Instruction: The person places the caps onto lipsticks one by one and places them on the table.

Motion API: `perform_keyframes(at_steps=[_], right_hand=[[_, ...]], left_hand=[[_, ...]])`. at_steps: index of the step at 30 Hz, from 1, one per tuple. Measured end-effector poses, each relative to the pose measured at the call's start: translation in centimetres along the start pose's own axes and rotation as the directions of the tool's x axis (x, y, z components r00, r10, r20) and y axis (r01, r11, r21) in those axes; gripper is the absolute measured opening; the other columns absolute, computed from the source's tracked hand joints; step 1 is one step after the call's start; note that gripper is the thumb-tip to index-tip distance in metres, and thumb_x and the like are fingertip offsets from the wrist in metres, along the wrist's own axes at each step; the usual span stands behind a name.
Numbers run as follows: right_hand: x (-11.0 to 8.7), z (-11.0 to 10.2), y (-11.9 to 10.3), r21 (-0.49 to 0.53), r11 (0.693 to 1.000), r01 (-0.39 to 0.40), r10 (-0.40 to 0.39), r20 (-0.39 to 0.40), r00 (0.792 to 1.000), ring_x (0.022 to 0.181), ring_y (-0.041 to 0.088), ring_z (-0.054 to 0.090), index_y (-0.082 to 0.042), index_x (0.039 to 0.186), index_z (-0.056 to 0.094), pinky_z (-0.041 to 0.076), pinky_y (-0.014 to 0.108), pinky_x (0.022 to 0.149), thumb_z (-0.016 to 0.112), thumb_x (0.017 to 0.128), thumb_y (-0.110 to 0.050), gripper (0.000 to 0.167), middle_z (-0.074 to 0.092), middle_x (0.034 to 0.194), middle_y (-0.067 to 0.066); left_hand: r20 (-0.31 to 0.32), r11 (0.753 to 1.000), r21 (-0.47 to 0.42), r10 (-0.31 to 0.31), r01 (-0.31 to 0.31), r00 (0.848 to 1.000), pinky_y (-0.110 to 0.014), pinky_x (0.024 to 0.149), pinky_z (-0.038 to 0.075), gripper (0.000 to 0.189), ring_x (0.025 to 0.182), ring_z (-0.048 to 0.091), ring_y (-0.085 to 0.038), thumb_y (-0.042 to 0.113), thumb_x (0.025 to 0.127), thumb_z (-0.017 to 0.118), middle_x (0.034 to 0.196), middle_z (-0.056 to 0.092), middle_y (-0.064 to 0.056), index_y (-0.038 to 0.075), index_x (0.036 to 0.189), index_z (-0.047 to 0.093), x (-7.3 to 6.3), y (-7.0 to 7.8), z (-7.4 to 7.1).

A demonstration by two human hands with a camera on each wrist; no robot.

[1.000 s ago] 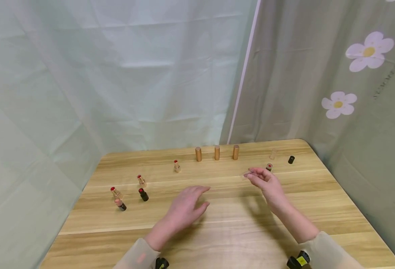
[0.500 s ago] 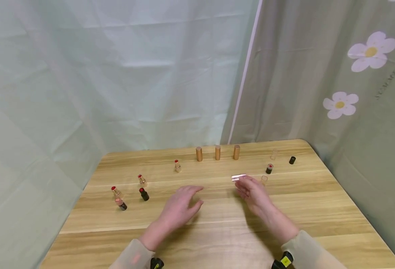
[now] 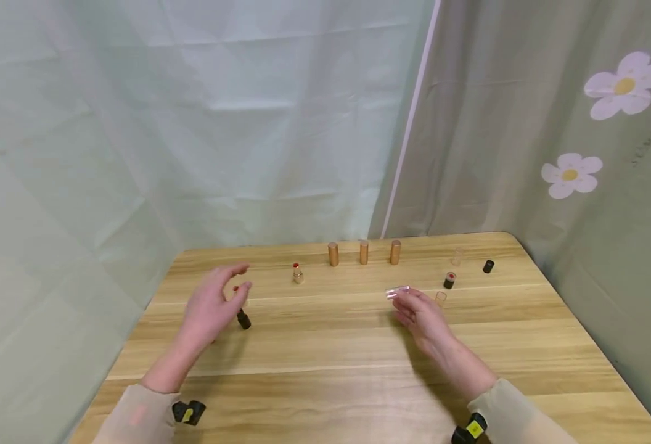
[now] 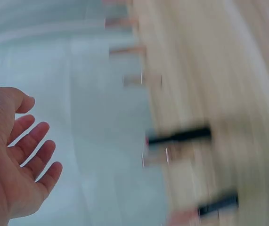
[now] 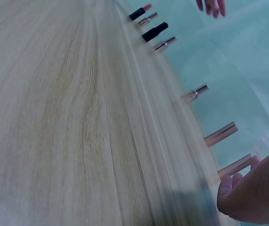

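My left hand [image 3: 209, 308] hovers over the lipsticks on the left, fingers apart and holding nothing; it hides some of them in the head view. Just right of it stands a black lipstick [image 3: 243, 320]. A pink lipstick with a black base [image 4: 219, 203] shows blurred in the left wrist view. Above the table's right half, my right hand [image 3: 425, 320] pinches a clear cap [image 3: 396, 292] by its fingertips. Beside that hand stands a second clear cap [image 3: 441, 298], and behind it a short black lipstick [image 3: 450, 280] with a red top.
Copper tubes [image 3: 364, 252] stand in a row along the back edge, left of which is an uncapped gold lipstick [image 3: 298, 274]. Another clear cap [image 3: 457, 256] and a black cap [image 3: 488, 266] are at the back right. Curtains [image 3: 281, 123] hang behind the wooden table [image 3: 325, 382].
My left hand has swung left and forward from mid-table to above the lipsticks. The right hand moved left with the clear cap, then stayed nearly still.
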State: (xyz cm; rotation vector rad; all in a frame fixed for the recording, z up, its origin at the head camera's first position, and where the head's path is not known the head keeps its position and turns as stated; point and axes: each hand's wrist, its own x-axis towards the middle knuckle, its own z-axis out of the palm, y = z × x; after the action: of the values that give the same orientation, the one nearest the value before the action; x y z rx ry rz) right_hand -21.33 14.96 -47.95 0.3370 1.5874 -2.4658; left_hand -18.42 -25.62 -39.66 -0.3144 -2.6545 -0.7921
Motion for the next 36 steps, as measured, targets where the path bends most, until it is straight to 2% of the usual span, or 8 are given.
perform_keyframes(at_steps=[5,11,14,17,21,25,28,36], right_hand=[[-0.2,-0.4,-0.2,-0.022,1.000,0.007,-0.008,-0.008,1.000,0.111,0.019,0.062,-0.008,0.116,0.056,0.040,0.045,0.111,0.065,0.101,-0.013,0.019,0.069,0.098,-0.005],[-0.3,-0.6,-0.4,-0.025,1.000,-0.001,0.001,-0.003,1.000,0.114,0.021,0.060,-0.005,0.124,0.054,0.038,0.046,0.114,0.063,0.101,-0.012,0.025,0.069,0.102,-0.004],[-0.4,-0.6,-0.3,-0.023,1.000,-0.005,0.005,-0.005,1.000,0.115,0.022,0.060,-0.002,0.129,0.051,0.038,0.046,0.115,0.061,0.102,-0.010,0.029,0.068,0.102,-0.003],[-0.5,-0.7,-0.3,-0.027,1.000,-0.007,0.007,-0.005,1.000,0.116,0.021,0.059,0.000,0.133,0.049,0.038,0.045,0.114,0.060,0.103,-0.009,0.034,0.068,0.103,-0.004],[-0.5,-0.7,-0.2,-0.025,1.000,-0.010,0.009,-0.011,1.000,0.116,0.021,0.060,0.001,0.135,0.047,0.039,0.044,0.113,0.060,0.103,-0.010,0.036,0.068,0.102,-0.004],[-0.5,-0.7,-0.1,-0.024,1.000,-0.011,0.010,-0.011,1.000,0.115,0.020,0.061,0.001,0.133,0.048,0.040,0.044,0.113,0.060,0.103,-0.009,0.034,0.069,0.101,-0.004],[-0.4,-0.6,0.0,-0.035,0.999,-0.009,0.009,-0.005,1.000,0.113,0.019,0.062,0.001,0.133,0.048,0.041,0.044,0.112,0.060,0.103,-0.009,0.034,0.070,0.101,-0.005],[-0.2,-0.1,0.4,-0.042,0.999,-0.010,0.010,0.007,1.000,0.112,0.020,0.063,0.003,0.135,0.047,0.041,0.044,0.112,0.059,0.102,-0.007,0.037,0.070,0.101,-0.003]], left_hand=[[-0.046,0.993,-0.069,-0.096,0.093,0.994,-0.061,0.098,0.041,0.044,0.124,0.051,-0.042,0.027,0.105,0.059,0.133,0.060,-0.022,0.001,0.141,0.057,-0.7,-4.6,-3.3],[-0.035,0.975,-0.124,-0.189,0.183,0.981,-0.059,0.095,0.039,0.046,0.120,0.050,-0.044,0.020,0.106,0.056,0.133,0.058,-0.029,-0.006,0.144,0.050,-2.4,-8.8,-4.4],[0.002,0.971,-0.115,-0.211,0.210,0.978,-0.061,0.097,0.040,0.048,0.119,0.051,-0.047,0.015,0.104,0.057,0.133,0.057,-0.033,-0.010,0.144,0.047,-3.1,-10.3,-4.2],[0.075,0.962,-0.118,-0.239,0.246,0.968,-0.063,0.100,0.039,0.050,0.121,0.049,-0.049,0.011,0.102,0.059,0.135,0.053,-0.035,-0.013,0.144,0.044,-3.6,-11.7,-3.7],[0.188,0.943,-0.121,-0.284,0.310,0.940,-0.064,0.103,0.039,0.057,0.125,0.046,-0.053,0.012,0.100,0.064,0.139,0.049,-0.038,-0.014,0.145,0.041,-4.3,-13.4,-2.5],[0.255,0.935,-0.078,-0.316,0.345,0.914,-0.065,0.105,0.040,0.067,0.128,0.048,-0.056,0.026,0.099,0.070,0.141,0.047,-0.039,-0.012,0.146,0.041,-4.8,-14.5,-1.1],[0.253,0.937,-0.045,-0.324,0.346,0.912,-0.063,0.105,0.041,0.070,0.127,0.051,-0.055,0.033,0.097,0.072,0.141,0.050,-0.037,-0.012,0.143,0.045,-5.0,-14.9,-0.4],[0.173,0.928,0.020,-0.369,0.372,0.913,-0.062,0.097,0.045,0.062,0.118,0.057,-0.050,0.040,0.097,0.071,0.130,0.060,-0.032,-0.008,0.134,0.056,-6.0,-15.6,0.0]])
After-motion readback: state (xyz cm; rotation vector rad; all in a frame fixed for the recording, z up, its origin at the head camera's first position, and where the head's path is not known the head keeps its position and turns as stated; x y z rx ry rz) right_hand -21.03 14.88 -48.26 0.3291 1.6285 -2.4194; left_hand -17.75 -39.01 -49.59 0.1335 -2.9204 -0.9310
